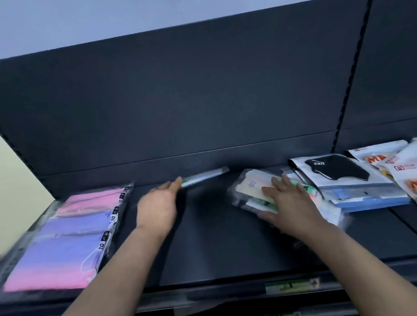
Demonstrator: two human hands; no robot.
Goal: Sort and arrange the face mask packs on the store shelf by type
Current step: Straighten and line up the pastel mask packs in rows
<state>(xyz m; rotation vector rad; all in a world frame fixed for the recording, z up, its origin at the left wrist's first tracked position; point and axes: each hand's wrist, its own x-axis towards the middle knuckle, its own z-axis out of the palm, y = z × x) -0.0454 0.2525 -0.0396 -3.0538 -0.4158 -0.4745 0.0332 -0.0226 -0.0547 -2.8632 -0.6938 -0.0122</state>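
Observation:
My left hand (pixel 158 205) holds a thin clear pack with a green stripe (pixel 203 177) edge-on above the dark shelf (pixel 220 242), near the back panel. My right hand (pixel 288 201) lies with spread fingers on a heap of clear packs with cream and green masks (pixel 251 189); its thumb reaches along the heap's near edge. At the left of the shelf lie overlapping packs of pink and purple masks (pixel 68 234). To the right of the heap lies a pack showing a black mask (pixel 337 172) on blue-edged packs.
White and orange packs (pixel 413 177) pile at the far right. The dark back panel (pixel 174 99) rises behind the shelf. A price label (pixel 292 285) sits on the shelf's front rail. A pale wall shows at the left.

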